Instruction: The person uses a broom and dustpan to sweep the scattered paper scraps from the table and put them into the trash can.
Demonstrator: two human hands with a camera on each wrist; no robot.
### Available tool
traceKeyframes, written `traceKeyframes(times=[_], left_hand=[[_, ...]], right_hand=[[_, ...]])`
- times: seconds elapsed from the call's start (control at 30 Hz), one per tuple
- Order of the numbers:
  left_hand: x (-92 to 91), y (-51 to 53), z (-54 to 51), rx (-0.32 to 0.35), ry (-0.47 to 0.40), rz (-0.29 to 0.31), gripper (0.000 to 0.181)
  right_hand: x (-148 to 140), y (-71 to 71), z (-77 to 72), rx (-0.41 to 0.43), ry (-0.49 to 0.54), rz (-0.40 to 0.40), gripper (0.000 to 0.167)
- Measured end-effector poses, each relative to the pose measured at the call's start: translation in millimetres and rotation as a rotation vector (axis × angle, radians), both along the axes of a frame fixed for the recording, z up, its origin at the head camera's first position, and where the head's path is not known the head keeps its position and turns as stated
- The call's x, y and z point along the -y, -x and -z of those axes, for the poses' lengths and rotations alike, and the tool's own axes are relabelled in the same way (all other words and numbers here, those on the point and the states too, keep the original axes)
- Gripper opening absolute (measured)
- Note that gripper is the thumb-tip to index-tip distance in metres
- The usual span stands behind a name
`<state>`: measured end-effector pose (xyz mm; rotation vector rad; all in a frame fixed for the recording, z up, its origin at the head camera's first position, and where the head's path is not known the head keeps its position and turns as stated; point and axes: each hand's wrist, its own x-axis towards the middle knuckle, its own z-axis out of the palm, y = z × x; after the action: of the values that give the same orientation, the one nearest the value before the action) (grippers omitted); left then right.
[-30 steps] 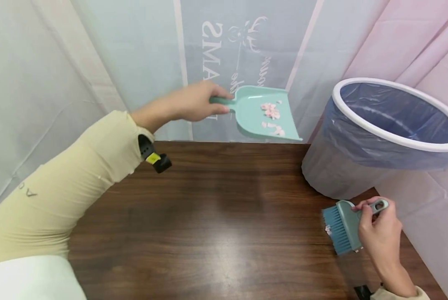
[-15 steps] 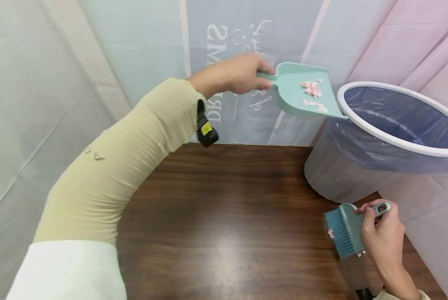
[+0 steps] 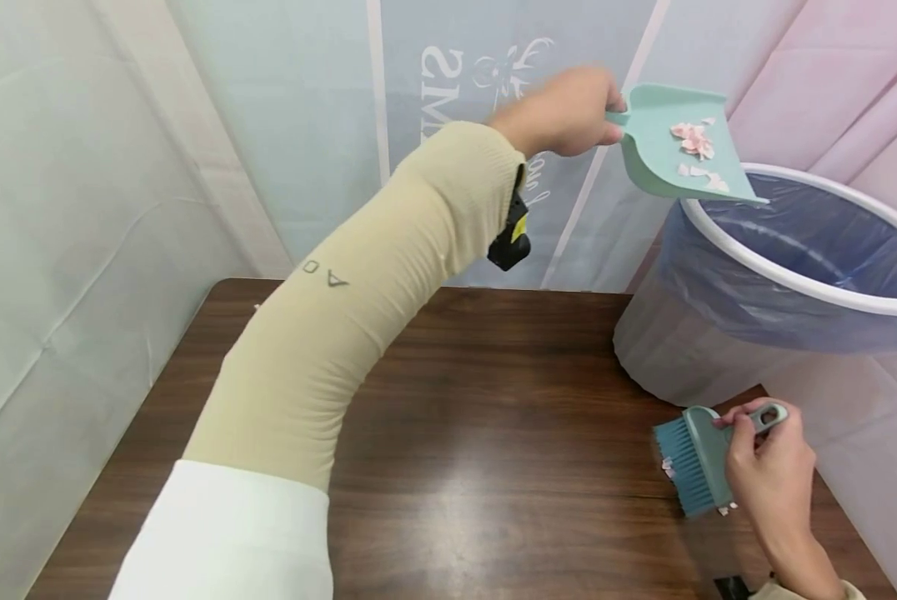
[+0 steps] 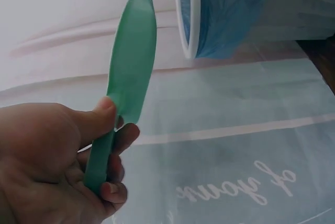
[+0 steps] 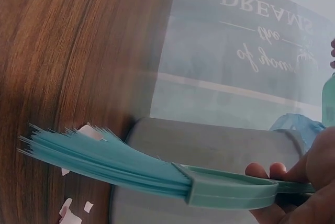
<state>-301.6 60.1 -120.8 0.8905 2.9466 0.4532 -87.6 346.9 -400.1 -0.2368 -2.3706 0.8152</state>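
Note:
My left hand [image 3: 574, 112] grips the handle of a mint-green dustpan [image 3: 662, 154], held in the air with its front edge over the near-left rim of the trash can [image 3: 689, 342]. Pale pink paper scraps [image 3: 694, 142] lie in the pan. In the left wrist view the dustpan [image 4: 133, 56] shows edge-on, fingers and thumb around its handle. My right hand [image 3: 771, 467] holds a teal hand brush [image 3: 707, 458] low at the table's right side. A scrap clings to the bristles [image 5: 115, 161], and a few paper bits [image 5: 68, 213] lie beside them on the wood.
The trash can has a white rim ring [image 3: 809, 283] and a blue plastic liner [image 3: 794, 225]. Dark wooden tabletop [image 3: 493, 433] spreads below. Printed curtains [image 3: 478, 50] hang behind, and a pale sheet [image 3: 58, 250] covers the left side.
My left hand has carried the dustpan right and upward, from left of the trash can to over its rim. The scraps stay in the pan. The right hand with the brush has barely moved.

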Motion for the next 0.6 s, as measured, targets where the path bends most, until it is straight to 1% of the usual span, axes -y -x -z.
traceKeyframes(times=[0.1,0.2,0.3,0.43,0.53,0.6], left_hand=[[-13.8,-1.7,-0.8,-0.001,-0.013,-0.048,0.04],[-26.7,-4.8,-1.8,-0.006,-0.025,-0.085,0.041],[-34.9,-10.8,0.4,-0.04,-0.023,-0.097,0.037],[-41.3,-17.8,7.6,-0.092,-0.02,-0.098,0.028],[-46.2,-19.8,10.8,-0.108,-0.025,-0.101,0.022],[-49.0,-21.0,12.3,-0.133,-0.004,-0.104,0.026]], right_hand=[[0.0,-0.1,0.2,-0.003,-0.003,-0.004,0.017],[-0.4,-0.1,0.2,0.001,0.002,-0.002,0.016],[-1.0,-0.3,-0.3,0.001,0.008,0.001,0.016],[-0.8,-0.9,-0.2,-0.003,0.005,0.008,0.016],[-0.6,-0.6,0.2,-0.004,-0.005,0.012,0.017],[-0.5,0.0,0.9,-0.009,-0.009,0.009,0.018]])
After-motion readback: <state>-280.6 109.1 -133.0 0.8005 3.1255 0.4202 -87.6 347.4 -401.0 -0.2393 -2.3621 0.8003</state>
